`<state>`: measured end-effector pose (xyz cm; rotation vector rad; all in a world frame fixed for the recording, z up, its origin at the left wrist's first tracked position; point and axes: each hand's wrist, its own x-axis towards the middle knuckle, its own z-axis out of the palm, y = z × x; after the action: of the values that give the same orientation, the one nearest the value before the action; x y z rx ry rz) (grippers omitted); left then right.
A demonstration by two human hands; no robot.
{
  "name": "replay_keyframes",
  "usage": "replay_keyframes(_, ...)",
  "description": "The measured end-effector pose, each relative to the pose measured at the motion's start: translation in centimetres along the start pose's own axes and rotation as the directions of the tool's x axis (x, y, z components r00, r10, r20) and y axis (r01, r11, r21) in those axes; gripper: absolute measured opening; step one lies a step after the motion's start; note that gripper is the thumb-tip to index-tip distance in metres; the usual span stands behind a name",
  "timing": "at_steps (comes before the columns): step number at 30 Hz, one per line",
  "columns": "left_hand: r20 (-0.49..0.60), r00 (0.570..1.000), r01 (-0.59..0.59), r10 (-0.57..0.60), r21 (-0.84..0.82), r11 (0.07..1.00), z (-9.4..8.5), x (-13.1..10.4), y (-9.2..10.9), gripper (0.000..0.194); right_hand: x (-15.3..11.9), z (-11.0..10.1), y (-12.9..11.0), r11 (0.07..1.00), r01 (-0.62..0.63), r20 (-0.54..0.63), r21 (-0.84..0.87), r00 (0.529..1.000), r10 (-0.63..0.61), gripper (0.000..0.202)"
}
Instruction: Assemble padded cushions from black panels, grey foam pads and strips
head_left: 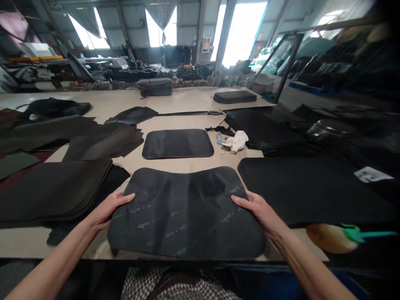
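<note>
A dark grey sheet with rounded corners and faint printed lettering is held at the table's near edge, its middle sagging a little. My left hand grips its left side, thumb on top and the other fingers mostly hidden beneath. On the opposite side my right hand pinches the sheet the same way. Just beyond it, a similar dark rounded sheet or small stack lies flat on the table.
Stacked dark sheets lie left, and a large dark pile lies right. A white crumpled cloth rests beyond. At the near right is an orange-brown rounded object with a green handle-like part. Farther stacks stand on the tan tabletop.
</note>
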<state>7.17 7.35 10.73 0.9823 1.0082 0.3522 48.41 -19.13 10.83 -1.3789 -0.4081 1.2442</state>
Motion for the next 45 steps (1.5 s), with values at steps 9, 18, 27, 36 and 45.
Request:
replay_keyframes(9, -0.053, 0.993, -0.102, 0.103, 0.026, 0.994, 0.9, 8.1, 10.6, 0.037, 10.6, -0.5, -10.1, 0.994, 0.074, -0.062, -0.082, 0.995, -0.079, 0.041)
replay_keyframes(18, 0.013, 0.962, -0.273, 0.273, 0.018, 0.962, -0.1, 25.1, 20.3, 0.038, 29.5, -0.2, -16.0, 0.965, 0.262, -0.015, 0.0, 0.965, -0.262, 0.028)
replay_keyframes(27, -0.152, 0.977, -0.134, 0.147, 0.089, 0.987, -1.4, 31.7, 19.5, 0.032, 37.1, -0.7, -13.7, 0.996, 0.082, -0.055, -0.02, 0.995, -0.083, 0.017)
replay_keyframes(36, -0.199, 0.97, -0.113, 0.142, 0.152, 0.982, -1.1, 31.8, 19.8, 0.028, 37.4, -0.8, -13.6, 0.996, 0.055, -0.107, -0.071, 0.992, -0.063, 0.009)
replay_keyframes(45, -0.225, 0.95, -0.128, 0.217, 0.356, 0.926, -0.5, 30.7, 19.8, 0.036, 36.9, -0.1, -13.8, 0.978, 0.059, -0.149, -0.202, 0.985, -0.09, 0.021)
